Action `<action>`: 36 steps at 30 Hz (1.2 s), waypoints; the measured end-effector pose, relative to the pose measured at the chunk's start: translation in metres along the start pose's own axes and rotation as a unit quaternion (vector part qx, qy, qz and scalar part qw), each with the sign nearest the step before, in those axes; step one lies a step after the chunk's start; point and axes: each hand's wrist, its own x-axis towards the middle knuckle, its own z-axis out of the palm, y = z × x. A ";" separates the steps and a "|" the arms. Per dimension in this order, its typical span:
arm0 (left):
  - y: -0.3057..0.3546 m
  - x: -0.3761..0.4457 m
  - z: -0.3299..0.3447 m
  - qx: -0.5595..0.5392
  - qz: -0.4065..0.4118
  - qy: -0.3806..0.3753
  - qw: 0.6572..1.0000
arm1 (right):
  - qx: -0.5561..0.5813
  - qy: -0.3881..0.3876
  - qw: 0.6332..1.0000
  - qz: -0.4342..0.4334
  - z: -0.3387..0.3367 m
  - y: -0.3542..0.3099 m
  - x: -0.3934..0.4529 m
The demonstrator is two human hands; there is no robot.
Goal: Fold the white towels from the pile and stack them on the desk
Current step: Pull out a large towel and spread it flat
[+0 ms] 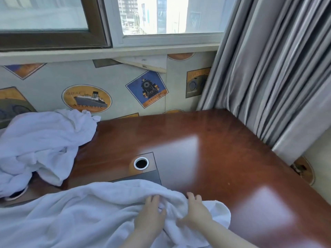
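I have both hands down at six o'clock on the rumpled white terry towel that lies spread across the near edge of the glossy reddish-brown wooden desk. My left hand has its fingers curled into a raised bunch of the cloth, thumb pinching it; my right hand grips the same bunch just beside it, fingers hooked over the top. The heap of unfolded white towels sits at nine o'clock, against the wall with the ship and train pictures. No folded stack shows on the desk yet.

I judge the main risk is the grip: both hands hold one wad, not separate corners, so lifting could give a twisted, lopsided fold. The towel also hangs off the near edge, so a slack hold could let it slide away. The round white-rimmed cable hole at twelve o'clock could snag a dragged hem.
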 end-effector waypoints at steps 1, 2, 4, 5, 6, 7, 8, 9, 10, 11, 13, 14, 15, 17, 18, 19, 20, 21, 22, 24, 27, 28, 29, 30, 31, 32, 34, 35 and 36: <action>0.001 0.008 -0.001 0.009 -0.010 -0.004 1.000 | 0.007 -0.014 1.000 -0.001 -0.004 0.002 0.004; 0.004 0.015 -0.005 0.027 -0.018 0.008 0.999 | 0.026 -0.031 0.999 -0.002 -0.010 0.004 0.006; 0.012 0.029 -0.017 0.051 -0.026 0.029 0.998 | 0.113 -0.058 0.992 0.007 -0.020 0.004 0.010; 0.015 0.036 -0.021 0.081 -0.018 0.049 0.995 | 0.160 -0.069 0.984 0.026 -0.025 0.004 0.013; 0.019 0.041 -0.024 0.121 0.000 0.070 0.990 | 0.179 -0.085 0.979 0.042 -0.030 0.003 0.014; 0.021 0.048 -0.026 0.166 0.025 0.080 0.982 | 0.157 -0.100 0.982 0.041 -0.034 0.000 0.014; 0.020 0.055 -0.027 0.205 0.053 0.069 0.975 | 0.094 -0.112 0.989 0.019 -0.040 -0.003 0.013; 0.016 0.062 -0.028 0.234 0.078 0.036 0.968 | -0.006 -0.114 0.993 -0.019 -0.044 -0.006 0.012; 0.011 0.068 -0.030 0.248 0.100 -0.012 0.963 | -0.129 -0.096 0.985 -0.065 -0.046 -0.008 0.010; 0.006 0.073 -0.031 0.250 0.109 -0.071 0.959 | -0.234 -0.066 0.963 -0.117 -0.045 -0.010 0.009; -0.002 0.080 -0.036 0.221 0.092 -0.168 0.956 | -0.298 -0.039 0.930 -0.210 -0.040 -0.014 0.008; -0.002 0.081 -0.038 0.225 0.080 -0.193 0.952 | -0.263 -0.056 0.934 -0.235 -0.040 -0.014 0.008; -0.002 0.081 -0.042 0.249 0.074 -0.215 0.942 | -0.208 -0.091 0.947 -0.228 -0.041 -0.012 0.009; 0.004 0.084 -0.055 0.298 0.060 -0.279 0.911 | -0.099 -0.157 0.967 -0.172 -0.053 -0.009 0.012; 0.008 0.085 -0.063 0.300 0.043 -0.325 0.896 | -0.060 -0.182 0.971 -0.145 -0.062 -0.008 0.013; 0.012 0.086 -0.070 0.290 0.019 -0.368 0.883 | -0.029 -0.209 0.971 -0.115 -0.071 -0.008 0.014; 0.017 0.087 -0.078 0.282 -0.003 -0.399 0.873 | -0.004 -0.241 0.967 -0.087 -0.080 -0.009 0.012; 0.022 0.086 -0.088 0.273 -0.015 -0.417 0.867 | 0.015 -0.276 0.959 -0.058 -0.087 -0.010 0.012; 0.029 0.084 -0.099 0.248 -0.029 -0.432 0.867 | 0.031 -0.310 0.950 -0.037 -0.095 -0.011 0.010; 0.037 0.084 -0.118 0.140 -0.086 -0.471 0.866 | 0.039 -0.348 0.936 -0.024 -0.113 -0.013 0.011; 0.043 0.092 -0.143 0.000 -0.120 -0.469 0.875 | 0.080 -0.293 0.953 -0.014 -0.145 -0.017 0.011; 0.046 0.093 -0.147 -0.002 -0.113 -0.442 0.890 | 0.053 -0.238 0.969 -0.029 -0.152 -0.020 0.011; 0.047 0.096 -0.147 0.028 -0.083 -0.400 0.912 | 0.002 -0.170 0.984 -0.047 -0.154 -0.023 0.012; 0.048 0.100 -0.146 0.070 -0.040 -0.355 0.931 | -0.053 -0.088 0.993 -0.062 -0.151 -0.027 0.012; 0.050 0.102 -0.144 0.121 0.010 -0.307 0.944 | -0.085 0.005 0.993 -0.077 -0.142 -0.030 0.013; 0.051 0.103 -0.141 0.163 0.051 -0.247 0.954 | -0.091 0.099 0.986 -0.095 -0.132 -0.033 0.012; 0.047 0.108 -0.134 0.193 0.087 -0.139 0.967 | -0.086 0.288 0.944 -0.138 -0.111 -0.030 0.014; 0.041 0.108 -0.128 0.175 0.083 -0.099 0.976 | -0.083 0.358 0.919 -0.143 -0.103 -0.024 0.016; 0.034 0.106 -0.121 0.148 0.079 -0.055 0.984 | -0.062 0.405 0.903 -0.131 -0.097 -0.017 0.019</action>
